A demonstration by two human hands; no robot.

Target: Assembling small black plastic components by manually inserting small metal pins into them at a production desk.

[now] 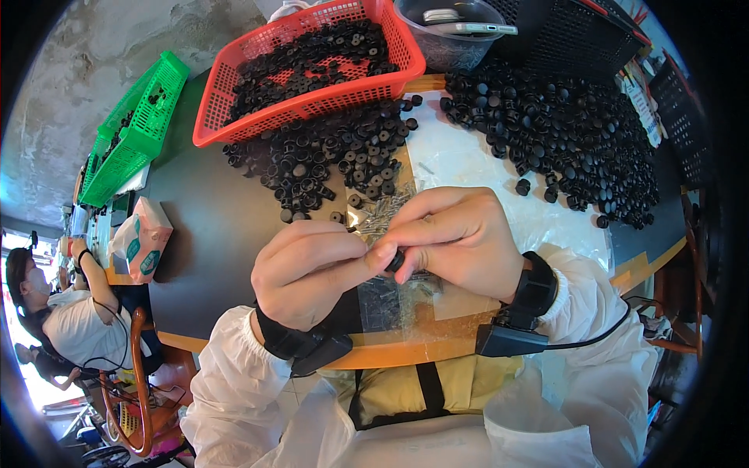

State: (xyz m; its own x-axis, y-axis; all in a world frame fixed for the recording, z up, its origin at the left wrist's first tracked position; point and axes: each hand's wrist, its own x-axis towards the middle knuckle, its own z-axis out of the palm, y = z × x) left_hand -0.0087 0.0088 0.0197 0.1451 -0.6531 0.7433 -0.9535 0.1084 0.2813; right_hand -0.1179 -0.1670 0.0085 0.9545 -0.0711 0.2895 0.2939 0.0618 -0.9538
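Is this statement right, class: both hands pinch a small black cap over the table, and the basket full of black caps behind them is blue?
Not quite. In the head view the left hand and right hand do pinch a small black cap, but the basket full of black caps is red, not blue.

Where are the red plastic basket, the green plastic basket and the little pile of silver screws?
red plastic basket [312, 105]: head view, front wall.
green plastic basket [136, 148]: head view, side wall.
pile of silver screws [382, 212]: head view, middle of pile.
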